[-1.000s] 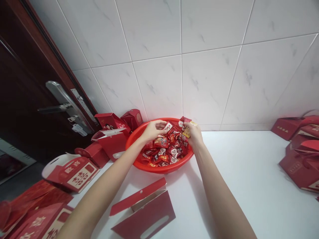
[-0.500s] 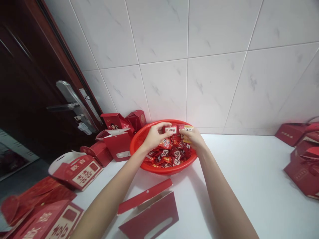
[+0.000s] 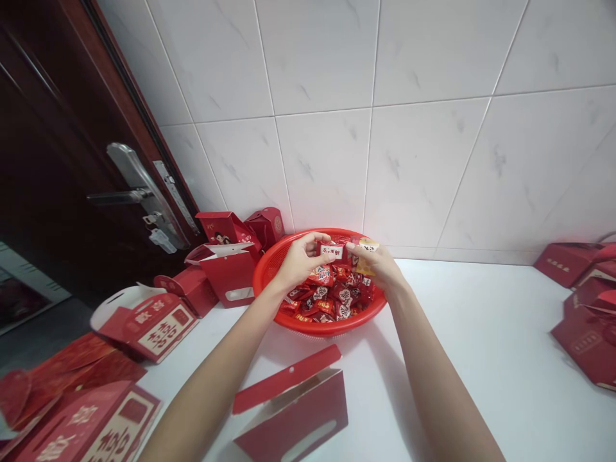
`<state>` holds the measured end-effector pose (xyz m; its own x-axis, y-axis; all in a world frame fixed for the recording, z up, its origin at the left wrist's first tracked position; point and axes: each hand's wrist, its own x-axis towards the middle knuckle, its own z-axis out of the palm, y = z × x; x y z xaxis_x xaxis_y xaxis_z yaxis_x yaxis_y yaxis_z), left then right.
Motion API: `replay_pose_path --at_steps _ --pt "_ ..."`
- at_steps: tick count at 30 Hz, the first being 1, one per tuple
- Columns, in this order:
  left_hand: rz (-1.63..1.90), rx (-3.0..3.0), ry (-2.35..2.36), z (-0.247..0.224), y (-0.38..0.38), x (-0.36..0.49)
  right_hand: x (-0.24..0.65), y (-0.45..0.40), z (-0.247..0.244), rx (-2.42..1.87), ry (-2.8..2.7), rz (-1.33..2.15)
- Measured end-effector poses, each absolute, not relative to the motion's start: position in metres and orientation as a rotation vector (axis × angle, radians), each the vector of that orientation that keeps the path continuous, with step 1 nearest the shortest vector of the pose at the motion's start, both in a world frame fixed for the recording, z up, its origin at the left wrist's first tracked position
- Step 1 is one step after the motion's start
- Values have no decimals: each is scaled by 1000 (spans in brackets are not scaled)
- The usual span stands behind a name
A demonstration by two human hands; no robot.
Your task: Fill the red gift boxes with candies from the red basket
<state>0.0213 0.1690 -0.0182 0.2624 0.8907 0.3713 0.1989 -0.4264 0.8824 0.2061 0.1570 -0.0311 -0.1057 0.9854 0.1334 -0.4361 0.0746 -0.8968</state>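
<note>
Above a red plastic basket (image 3: 308, 331) full of wrapped candies (image 3: 332, 301), both my hands are close together. My left hand (image 3: 301, 260) pinches a red-and-white wrapped candy (image 3: 332, 252) between thumb and fingers. In my right hand (image 3: 382, 264) are wrapped candies, one of them with a yellow wrapper (image 3: 368, 246); the fingers partly cover them. Nearer to me, between my forearms, a red gift box (image 3: 293, 410) stands on the white table with its top flap folded open.
Red gift boxes line the left side, among them an open one (image 3: 226, 276) by the basket and a printed one (image 3: 158, 327). More red boxes (image 3: 587, 333) stand at the right edge. A tiled wall (image 3: 317, 167) rises behind, and a dark door (image 3: 58, 160) is at the left.
My right hand has shifted slightly, with the yellow-wrapped candy still in it. The left hand keeps its red-and-white candy. The view has turned a little.
</note>
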Motion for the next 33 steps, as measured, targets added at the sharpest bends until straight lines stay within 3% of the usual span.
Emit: replay_pose_path --at_steps 27,33 --pt "1149 1531 899 -18 173 15 207 158 -31 -820 -960 1279" --pt "990 1555 949 -13 172 10 207 160 -33 -832 -949 1223"
